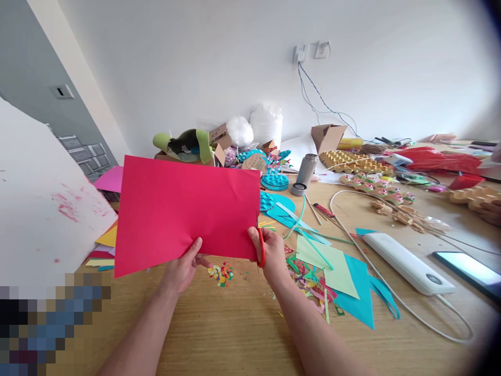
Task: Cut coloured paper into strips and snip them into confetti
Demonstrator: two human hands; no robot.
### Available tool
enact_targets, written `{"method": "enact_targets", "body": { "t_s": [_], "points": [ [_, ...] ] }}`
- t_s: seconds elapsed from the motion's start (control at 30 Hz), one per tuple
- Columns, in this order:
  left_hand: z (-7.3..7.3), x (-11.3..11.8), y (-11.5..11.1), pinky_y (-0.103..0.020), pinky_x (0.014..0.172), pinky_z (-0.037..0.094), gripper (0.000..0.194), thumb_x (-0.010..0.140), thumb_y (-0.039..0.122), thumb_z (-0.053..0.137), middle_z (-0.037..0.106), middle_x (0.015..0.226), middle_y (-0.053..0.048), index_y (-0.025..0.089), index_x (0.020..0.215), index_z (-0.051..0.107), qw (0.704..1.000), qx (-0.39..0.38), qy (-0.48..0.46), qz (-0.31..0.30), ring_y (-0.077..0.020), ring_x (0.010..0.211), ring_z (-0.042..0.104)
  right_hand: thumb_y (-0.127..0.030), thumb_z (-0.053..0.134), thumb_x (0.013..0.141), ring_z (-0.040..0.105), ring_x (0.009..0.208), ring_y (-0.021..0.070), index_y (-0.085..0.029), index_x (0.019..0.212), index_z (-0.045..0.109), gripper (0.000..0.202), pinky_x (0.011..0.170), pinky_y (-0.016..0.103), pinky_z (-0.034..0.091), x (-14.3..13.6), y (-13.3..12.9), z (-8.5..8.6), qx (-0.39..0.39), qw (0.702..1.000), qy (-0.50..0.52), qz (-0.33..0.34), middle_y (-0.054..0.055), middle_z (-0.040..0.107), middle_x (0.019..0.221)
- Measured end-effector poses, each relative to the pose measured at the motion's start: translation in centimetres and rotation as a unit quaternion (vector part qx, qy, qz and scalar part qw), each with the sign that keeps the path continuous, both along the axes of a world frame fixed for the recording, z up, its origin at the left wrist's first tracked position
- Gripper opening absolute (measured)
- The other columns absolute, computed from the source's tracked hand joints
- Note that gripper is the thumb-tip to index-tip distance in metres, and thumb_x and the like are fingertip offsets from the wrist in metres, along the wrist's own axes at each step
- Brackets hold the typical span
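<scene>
Left hand: the left hand point(182, 271) pinches the lower edge of a large rectangular sheet of bright red paper point(188, 211), thumb in front, fingers hidden behind it.
Right hand: the right hand point(270, 253) is closed through the loops of a pair of red-handled scissors point(260, 245), set at the sheet's lower right corner; the blades stand upright against the paper's right edge.
Red sheet: held up, tilted slightly, above the near part of the table, between the two hands; a few soft creases show near its right side.
Table: a pale wooden tabletop point(235, 334) runs from the near edge to the wall, strewn with craft litter.
Under the hands: a small heap of multicoloured paper dots point(221, 274) lies on the wood, just below the sheet.
Right of the hands: teal and light green paper offcuts point(344, 282) overlap, with thin strips tangled among them.
Further right: a white oblong power bank point(407, 263) lies beside a dark phone with a lit screen point(469, 269); a white cable loops round the power bank.
Middle of the table: a grey metal flask point(307, 169) stands upright, its cap beside it.
Far side: yellowish cardboard egg trays point(354, 162), an open brown cardboard box point(329, 137) and white stuffing in clear bags point(266, 122) sit near the wall.
Left: a big white board with red smears point(43, 203) leans in over the table edge.
Room: a plain white wall point(195, 62) carries two sockets point(311, 51) with wires hanging down.
</scene>
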State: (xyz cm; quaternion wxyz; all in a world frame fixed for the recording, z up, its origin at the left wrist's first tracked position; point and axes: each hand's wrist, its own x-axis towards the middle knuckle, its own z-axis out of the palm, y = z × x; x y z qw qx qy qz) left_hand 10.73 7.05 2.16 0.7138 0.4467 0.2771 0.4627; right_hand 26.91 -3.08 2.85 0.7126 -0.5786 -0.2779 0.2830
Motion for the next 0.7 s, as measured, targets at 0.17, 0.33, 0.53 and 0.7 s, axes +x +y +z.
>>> {"method": "enact_targets", "body": {
  "t_s": [0.17, 0.33, 0.53, 0.7],
  "points": [
    [-0.04, -0.02, -0.01, -0.020, 0.040, 0.051, 0.036, 0.056, 0.026, 0.081, 0.066, 0.085, 0.003, 0.019, 0.088, 0.065, 1.000, -0.004, 0.006, -0.004, -0.0097, 0.055, 0.058, -0.062, 0.068, 0.061, 0.044, 0.040, 0.0090, -0.018, 0.055, 0.045, 0.050, 0.038, 0.020, 0.032, 0.36, 0.00, -0.02, 0.000, 1.000, 0.004, -0.009, -0.003, 0.050, 0.046],
    [-0.12, -0.04, -0.04, -0.020, 0.040, 0.050, 0.038, 0.055, 0.027, 0.081, 0.068, 0.088, 0.000, 0.018, 0.090, 0.066, 1.000, 0.003, 0.014, -0.003, -0.0102, 0.055, 0.058, -0.062, 0.068, 0.062, 0.040, 0.041, 0.0083, -0.017, 0.058, 0.048, 0.050, 0.038, 0.020, 0.029, 0.45, -0.13, 0.31, -0.004, 1.000, 0.007, -0.010, -0.002, 0.050, 0.047],
    [-0.03, 0.03, -0.17, -0.021, 0.040, 0.050, 0.038, 0.054, 0.026, 0.082, 0.067, 0.085, 0.001, 0.018, 0.087, 0.066, 1.000, -0.009, 0.015, -0.005, -0.0098, 0.054, 0.057, -0.062, 0.067, 0.063, 0.040, 0.042, 0.0080, -0.017, 0.058, 0.047, 0.050, 0.040, 0.020, 0.030, 0.41, -0.27, 0.53, 0.000, 1.000, 0.017, -0.008, -0.003, 0.050, 0.048],
    [0.01, 0.02, -0.22, -0.020, 0.040, 0.050, 0.038, 0.054, 0.025, 0.082, 0.065, 0.084, 0.003, 0.018, 0.087, 0.065, 1.000, -0.012, 0.014, -0.003, -0.0090, 0.054, 0.057, -0.062, 0.067, 0.062, 0.040, 0.041, 0.0083, -0.018, 0.057, 0.045, 0.050, 0.039, 0.020, 0.029, 0.32, -0.23, 0.34, 0.001, 1.000, 0.019, -0.020, -0.004, 0.049, 0.047]
  ]
}}
